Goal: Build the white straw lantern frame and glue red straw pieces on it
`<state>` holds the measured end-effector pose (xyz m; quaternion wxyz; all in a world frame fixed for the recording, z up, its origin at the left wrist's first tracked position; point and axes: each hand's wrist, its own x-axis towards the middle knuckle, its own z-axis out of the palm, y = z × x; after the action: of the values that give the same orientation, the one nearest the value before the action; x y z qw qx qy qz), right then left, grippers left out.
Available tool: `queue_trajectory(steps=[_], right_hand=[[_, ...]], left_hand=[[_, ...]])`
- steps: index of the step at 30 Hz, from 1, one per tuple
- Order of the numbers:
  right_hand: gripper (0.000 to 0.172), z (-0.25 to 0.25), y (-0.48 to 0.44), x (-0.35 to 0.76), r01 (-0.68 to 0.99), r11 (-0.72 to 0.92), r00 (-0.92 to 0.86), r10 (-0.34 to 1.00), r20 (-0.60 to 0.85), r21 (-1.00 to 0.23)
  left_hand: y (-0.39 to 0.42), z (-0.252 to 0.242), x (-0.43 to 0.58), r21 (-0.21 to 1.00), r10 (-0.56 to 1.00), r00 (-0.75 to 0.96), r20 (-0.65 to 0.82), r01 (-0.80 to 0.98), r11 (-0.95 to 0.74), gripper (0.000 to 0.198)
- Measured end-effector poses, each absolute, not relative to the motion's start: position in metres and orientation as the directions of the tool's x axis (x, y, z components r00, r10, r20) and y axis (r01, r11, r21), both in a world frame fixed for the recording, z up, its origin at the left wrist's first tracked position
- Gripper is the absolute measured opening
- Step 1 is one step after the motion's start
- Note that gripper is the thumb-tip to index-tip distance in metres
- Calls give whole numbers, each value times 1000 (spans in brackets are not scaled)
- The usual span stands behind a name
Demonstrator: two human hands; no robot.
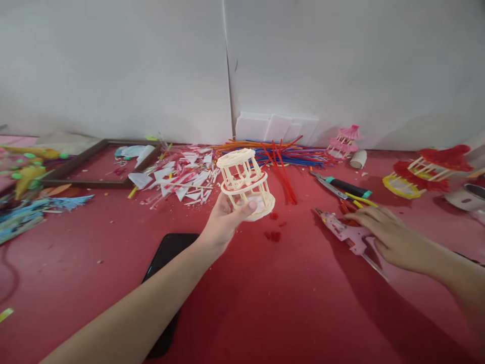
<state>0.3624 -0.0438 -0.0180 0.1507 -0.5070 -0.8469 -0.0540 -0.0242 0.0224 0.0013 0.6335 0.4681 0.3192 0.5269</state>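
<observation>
My left hand (pixel 223 222) is closed around the lower part of a small cream two-tiered craft tower (pixel 245 182), raised above the table. The tower has round tiers joined by thin posts, with a red-edged ring at its middle. To the right, my right hand (pixel 390 237) is low over the table, its fingers stretched out and slightly bent over red pieces (pixel 352 221). Right beside it is a pink glue gun (pixel 344 233), its nozzle pointing to the far left. Whether the fingertips touch the red pieces cannot be made out.
Pliers (pixel 333 186) and a dark-and-teal tool (pixel 350 187) lie beyond the glue gun. Coloured strips (pixel 273 151) and white and pink scraps (pixel 185 174) line the back. A black phone (pixel 166 263) rests under my left forearm. Red-and-yellow (pixel 428 172) and pink (pixel 345 141) models stand right.
</observation>
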Motion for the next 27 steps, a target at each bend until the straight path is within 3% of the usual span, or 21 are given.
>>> queue_trajectory(steps=[3,5,9,14,22,27], right_hand=[[53,8,-46,317,869,482,-414,833,368,-113],[36,16,-44,272,843,504,-369,797,478,-189],[21,0,-36,199,738,566,-448,818,360,-368],[28,-29,-32,188,706,604,-508,796,330,-370],[32,-28,-41,193,654,699,-589,710,385,-288],[22,-27,-42,193,677,627,-526,779,341,-386]], left_hand=[[22,1,-22,919,969,235,74,-393,25,76],[21,1,-22,915,968,238,82,-402,22,77],[20,3,-23,915,977,202,73,-403,15,84],[19,2,-23,932,978,197,61,-363,15,75],[17,2,-19,934,964,258,57,-356,41,66],[15,2,-20,938,964,264,34,-341,60,63]])
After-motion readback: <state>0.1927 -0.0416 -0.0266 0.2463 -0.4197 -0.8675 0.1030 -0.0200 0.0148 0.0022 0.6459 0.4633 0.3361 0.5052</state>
